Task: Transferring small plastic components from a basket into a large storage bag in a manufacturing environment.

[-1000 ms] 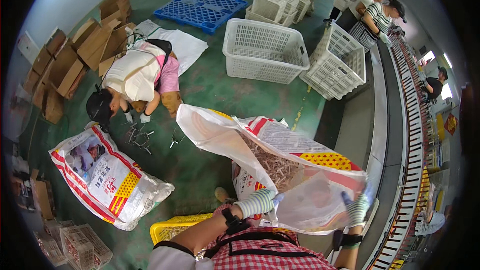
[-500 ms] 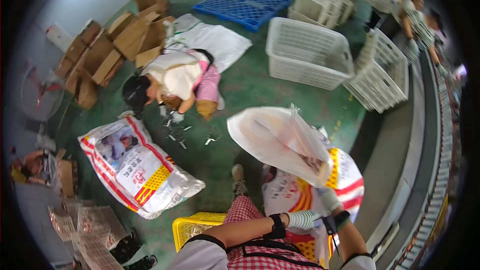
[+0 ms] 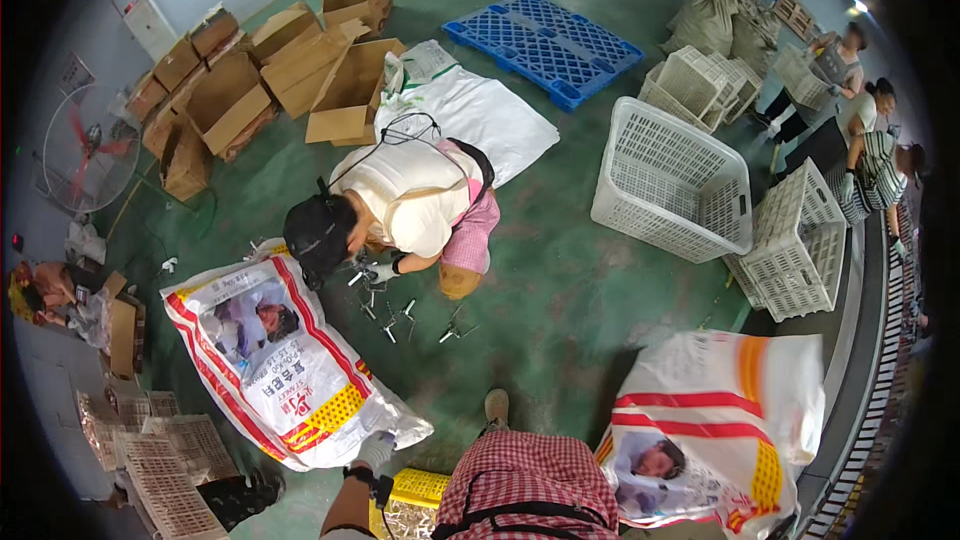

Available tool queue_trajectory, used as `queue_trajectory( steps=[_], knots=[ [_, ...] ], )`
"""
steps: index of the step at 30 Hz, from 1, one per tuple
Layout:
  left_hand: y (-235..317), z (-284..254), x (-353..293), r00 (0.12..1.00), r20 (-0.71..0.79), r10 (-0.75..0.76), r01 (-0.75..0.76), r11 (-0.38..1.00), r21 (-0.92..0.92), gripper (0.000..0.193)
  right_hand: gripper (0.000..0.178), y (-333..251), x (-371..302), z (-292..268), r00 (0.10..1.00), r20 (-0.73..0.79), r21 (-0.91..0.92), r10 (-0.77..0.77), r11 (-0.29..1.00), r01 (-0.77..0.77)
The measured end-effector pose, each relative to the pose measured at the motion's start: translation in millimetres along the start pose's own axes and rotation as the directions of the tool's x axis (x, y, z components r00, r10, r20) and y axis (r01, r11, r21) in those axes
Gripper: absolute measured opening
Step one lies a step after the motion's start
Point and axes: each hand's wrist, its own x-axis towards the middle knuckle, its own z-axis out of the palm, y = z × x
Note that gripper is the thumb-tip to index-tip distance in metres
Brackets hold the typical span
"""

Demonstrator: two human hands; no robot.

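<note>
At seven o'clock the left hand (image 3: 376, 450) is overlapping the near end of the left bag (image 3: 310, 375); whether its fingers are gripping, I cannot tell. The right hand is not showing, so its hold is staying unknown. The left bag is lying on the floor (image 3: 560, 340) at eight o'clock, the right bag (image 3: 700, 420) is sitting at four. A yellow crate (image 3: 422, 487) is standing just beside the left hand, toward six. A co-worker (image 3: 405, 202) is bending at ten.
</note>
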Motion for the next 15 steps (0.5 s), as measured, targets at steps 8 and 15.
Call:
queue_trajectory(
  steps=[8, 15],
  knots=[
    [80, 75, -44, 0.814, 0.435, 0.386, -0.581, 0.57, 0.58, 0.027, 0.024, -53, 31, 35, 0.981, 0.152, -0.007, -0.122, 0.992, 0.125],
    [83, 90, -34, 0.968, 0.058, 0.246, -0.252, 0.932, 0.26, 0.03, 0.024, -88, 148, -51, 0.992, 0.052, -0.055, -0.114, 0.992, 0.117]
  ],
)
